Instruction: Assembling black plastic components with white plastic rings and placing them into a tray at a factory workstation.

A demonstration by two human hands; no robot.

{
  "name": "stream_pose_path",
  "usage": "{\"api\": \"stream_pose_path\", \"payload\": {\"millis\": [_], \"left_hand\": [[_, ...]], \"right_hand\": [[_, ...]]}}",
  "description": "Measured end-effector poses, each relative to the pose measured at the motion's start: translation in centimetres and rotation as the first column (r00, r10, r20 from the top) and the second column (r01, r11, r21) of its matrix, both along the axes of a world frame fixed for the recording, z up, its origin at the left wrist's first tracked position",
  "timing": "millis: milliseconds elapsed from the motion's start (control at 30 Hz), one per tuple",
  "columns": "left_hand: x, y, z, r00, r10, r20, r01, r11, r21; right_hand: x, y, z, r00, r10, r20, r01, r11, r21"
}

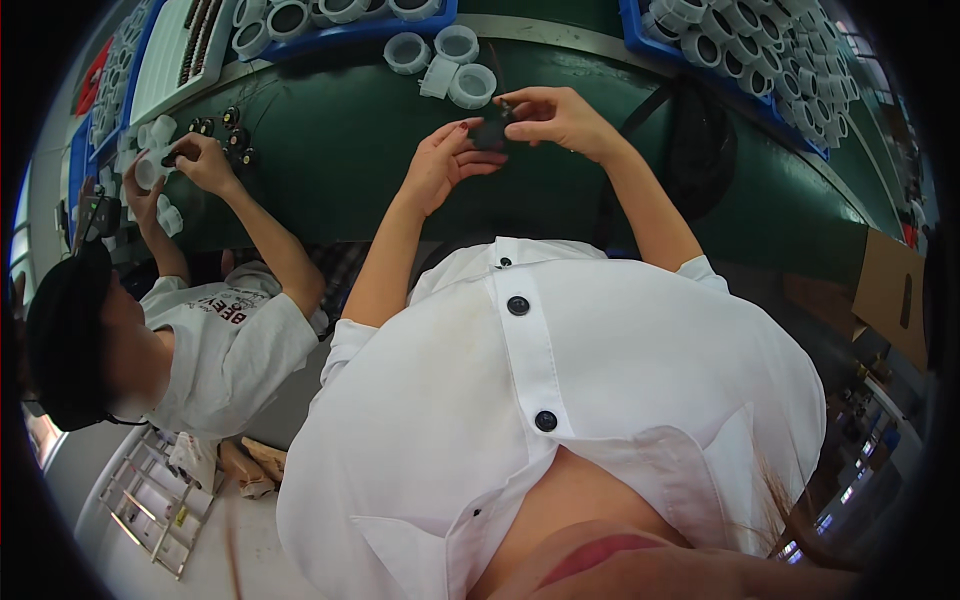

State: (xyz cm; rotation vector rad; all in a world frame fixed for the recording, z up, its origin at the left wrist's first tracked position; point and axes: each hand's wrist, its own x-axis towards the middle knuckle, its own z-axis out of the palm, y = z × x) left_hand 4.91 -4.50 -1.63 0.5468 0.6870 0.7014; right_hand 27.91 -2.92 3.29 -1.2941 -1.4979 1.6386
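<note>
In front of me, over the green table, my two hands meet at a small dark, flat-looking part whose exact kind I cannot make out. My right hand pinches its right side between thumb and forefinger. On the other side, my left hand supports it, thumb at the edge and the other fingers stretched beneath. A thin reddish wire seems to rise near the part. Just beyond my hands stand several translucent white plastic rings or cups, one of them lying on its side.
Blue trays of white rings stand along the far side, with another blue tray at far right. A black bag lies right of my hands. At left a co-worker handles a white cup near several small black wired parts.
</note>
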Motion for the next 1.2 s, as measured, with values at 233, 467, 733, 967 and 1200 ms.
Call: {"api": "stream_pose_path", "payload": {"millis": [233,467,733,967,1200], "left_hand": [[-0.8,0.8,-1.3,0.359,0.313,-0.879,0.511,0.722,0.466],[0.9,1.9,6.2,0.566,0.647,-0.511,0.637,0.050,0.769],[-0.8,0.6,2.2,0.650,0.577,-0.494,0.374,0.323,0.869],[-1.3,7.2,-1.4,0.232,0.876,-0.422,0.762,0.106,0.639],[-4.0,5.1,-3.7,0.349,0.742,-0.572,0.405,0.431,0.806]], "right_hand": [[2.6,0.7,2.2,0.997,0.013,-0.080,-0.025,0.990,-0.139],[0.7,-0.2,6.7,0.942,0.207,-0.265,-0.231,0.971,-0.062],[0.8,0.7,6.1,0.878,-0.072,-0.472,0.028,0.995,-0.098],[1.0,1.8,6.0,0.859,-0.098,-0.503,0.111,0.994,-0.003],[2.7,0.5,6.3,0.860,-0.149,-0.488,0.188,0.982,0.031]]}}
